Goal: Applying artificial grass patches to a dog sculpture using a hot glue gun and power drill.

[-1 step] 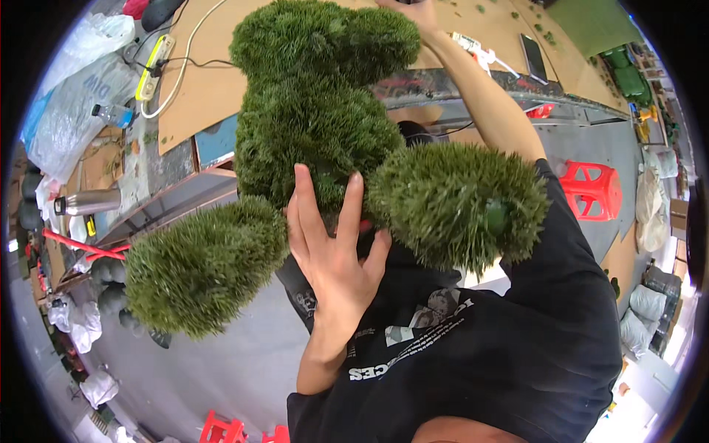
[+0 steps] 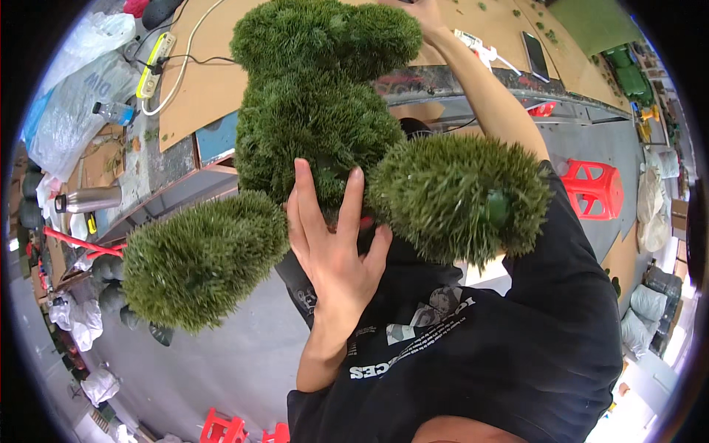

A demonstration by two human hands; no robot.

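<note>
A bushy figure of green artificial grass (image 2: 314, 111) fills the middle, with two thick limbs, a left one (image 2: 203, 258) and a right one (image 2: 461, 199), spread toward me. My left hand (image 2: 332, 251) lies against its near end between these limbs, fingers stretched and spread, some tips touching the grass. At the top edge, beyond the figure's right side, my right hand (image 2: 422, 13) is closed around something dark, mostly cut off by the frame. A smooth green patch (image 2: 496, 209) shows among the blades of the right limb.
The figure's far part overlaps a workbench (image 2: 199, 111) with a power strip (image 2: 156, 65), a white glue gun (image 2: 476, 50) and a phone (image 2: 535, 57). A metal bottle (image 2: 88, 199) is at the left. Red stools (image 2: 593, 190) stand on the floor.
The figure's left limb has risen slightly and moved a little left. My right hand has shifted slightly right. My left hand stays nearly in place.
</note>
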